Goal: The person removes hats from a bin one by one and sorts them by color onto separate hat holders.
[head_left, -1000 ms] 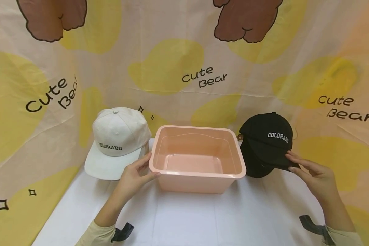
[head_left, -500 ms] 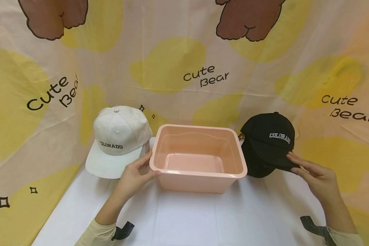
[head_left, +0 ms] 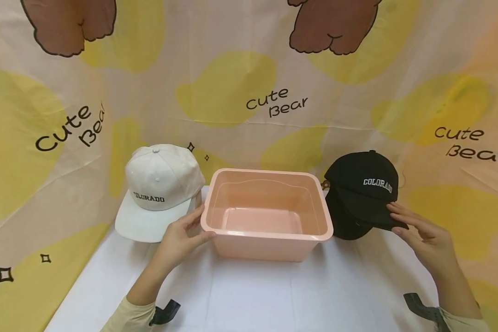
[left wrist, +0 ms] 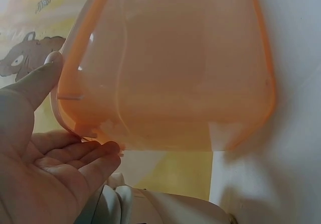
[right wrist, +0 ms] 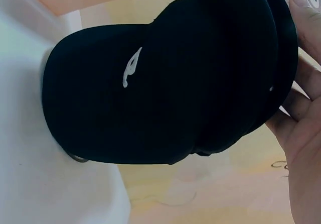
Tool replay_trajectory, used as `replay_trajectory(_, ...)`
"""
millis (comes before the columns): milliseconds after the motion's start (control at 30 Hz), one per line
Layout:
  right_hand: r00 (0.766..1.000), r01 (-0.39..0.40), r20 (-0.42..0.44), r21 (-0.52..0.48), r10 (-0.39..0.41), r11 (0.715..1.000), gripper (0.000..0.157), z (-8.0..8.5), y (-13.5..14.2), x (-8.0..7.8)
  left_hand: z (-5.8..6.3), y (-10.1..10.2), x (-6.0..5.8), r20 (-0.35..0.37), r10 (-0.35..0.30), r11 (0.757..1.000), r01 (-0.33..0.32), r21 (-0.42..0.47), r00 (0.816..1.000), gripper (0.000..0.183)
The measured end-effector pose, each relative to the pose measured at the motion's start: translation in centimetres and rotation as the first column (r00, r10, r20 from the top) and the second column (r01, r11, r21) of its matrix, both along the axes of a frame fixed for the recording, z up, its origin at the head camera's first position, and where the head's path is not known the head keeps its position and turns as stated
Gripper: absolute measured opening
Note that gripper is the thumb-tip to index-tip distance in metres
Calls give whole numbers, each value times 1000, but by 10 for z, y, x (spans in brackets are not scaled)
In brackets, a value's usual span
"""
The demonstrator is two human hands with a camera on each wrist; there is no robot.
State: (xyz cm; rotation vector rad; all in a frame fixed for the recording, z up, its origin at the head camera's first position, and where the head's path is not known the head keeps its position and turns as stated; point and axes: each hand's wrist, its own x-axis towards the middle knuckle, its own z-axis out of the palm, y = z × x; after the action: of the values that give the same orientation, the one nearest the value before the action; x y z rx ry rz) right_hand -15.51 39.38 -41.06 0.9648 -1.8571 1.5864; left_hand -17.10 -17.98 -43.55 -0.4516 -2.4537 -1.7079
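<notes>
A pink plastic tub [head_left: 259, 250] sits mid-table. My left hand [head_left: 175, 245] grips its left end by the rim, thumb at the front corner and fingers further back, as the left wrist view also shows. To the right of the tub, a black baseball cap [head_left: 358, 173] lettered COLORADO lies over another black cap [right wrist: 100, 98], which bears a white mark. My right hand [head_left: 429, 240] pinches the upper cap's brim between thumb and fingers. A white baseball cap [head_left: 162, 177], also lettered COLORADO, stands left of the tub, behind my left hand.
A white cloth [head_left: 249, 295] covers the table. Behind it hangs a yellow and beige curtain [head_left: 216, 87] printed with bears and "Cute Bear". Something small and brown [head_left: 325, 185] shows between the tub and the black caps.
</notes>
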Motion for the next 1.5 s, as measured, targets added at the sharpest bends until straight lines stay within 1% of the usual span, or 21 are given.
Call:
replay_trajectory(67,999,43,-17,27,-43,999,34,4,-3,2,0,0,0,-8,-11,1000,11,0,1000,87)
replay_trajectory(233,996,81,-52,60,-78,995,37,10,-11,7,0,2,0,-25,-16,1000,16,-14,1000,87)
replay_trajectory(333,985,156,-89,129,-146,979,37,13,-14,9,0,4,-1,-30,-14,1000,13,-27,999,87)
replay_trajectory(433,967,242,-129,192,-220,951,36,15,-17,9,2,5,-2,-35,-11,999,9,-44,999,87)
replay_trajectory(467,962,259,-138,204,-235,944,36,16,-18,9,2,5,-3,-37,-7,998,5,-55,999,87)
replay_trajectory(633,952,297,-151,233,-267,926,35,20,-24,9,7,2,-3,-41,18,993,-23,-116,999,88)
replay_trajectory(767,949,305,-163,251,-271,918,36,23,-27,9,11,1,-2,-42,21,990,-26,-137,999,90)
replay_trajectory(833,951,297,-168,257,-260,920,36,24,-27,8,12,1,-3,-47,15,990,-22,-138,999,89)
replay_trajectory(900,953,287,-173,259,-248,922,38,24,-27,6,12,1,-4,-65,12,991,-21,-136,998,89)
replay_trajectory(1033,957,270,-180,266,-228,925,41,24,-26,3,12,2,-5,-121,19,990,-36,-137,992,88)
replay_trajectory(1133,959,259,-188,263,-214,929,41,26,-30,2,14,1,-5,-153,19,986,-44,-160,988,88)
replay_trajectory(1233,958,251,-201,255,-203,934,41,28,-35,1,17,-1,-4,-167,18,981,-49,-187,986,83)
replay_trajectory(1367,953,270,-212,265,-217,926,40,30,-39,-1,24,-4,-2,-168,24,976,-59,-207,985,74)
replay_trajectory(1500,948,294,-209,289,-240,911,36,30,-40,-5,28,-6,1,-146,24,972,-57,-230,989,70)
